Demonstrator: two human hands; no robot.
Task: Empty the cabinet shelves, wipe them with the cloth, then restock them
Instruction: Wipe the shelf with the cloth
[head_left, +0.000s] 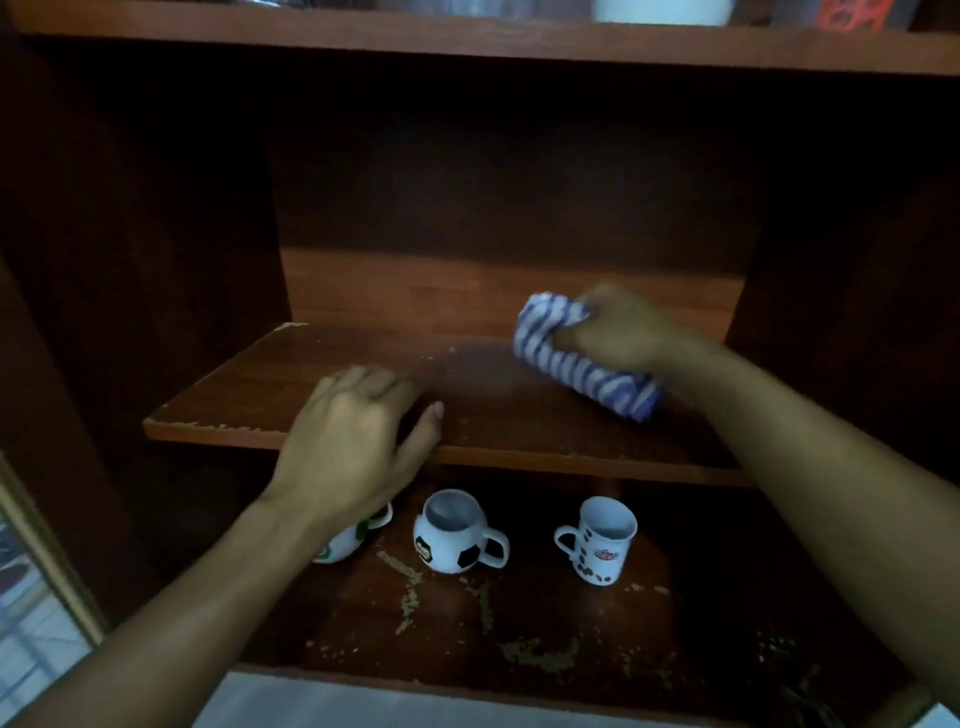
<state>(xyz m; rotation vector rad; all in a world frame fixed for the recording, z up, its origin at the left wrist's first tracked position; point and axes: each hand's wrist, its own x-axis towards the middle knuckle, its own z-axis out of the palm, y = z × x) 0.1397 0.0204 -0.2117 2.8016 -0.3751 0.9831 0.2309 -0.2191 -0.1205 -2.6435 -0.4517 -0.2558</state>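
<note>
- Lower shelf (519, 649), its scuffed front edge closest: three mugs stand in a row towards its back.
- Middle shelf (322, 384): bare wood with a chipped front edge.
- Left hand (358, 436): palm down on the middle shelf's front edge, left of centre, fingers relaxed, holding nothing.
- Right hand (618, 332): fist clenched round the cloth, at the shelf's right side.
- Cloth (587, 369): blue-and-white striped, bunched, pressed on the shelf, bulging left of the fist and towards the front edge.
- Football mug (452, 535) in the middle, bean-print mug (602, 540) to its right, third mug (348, 543) half hidden under the left wrist.
</note>
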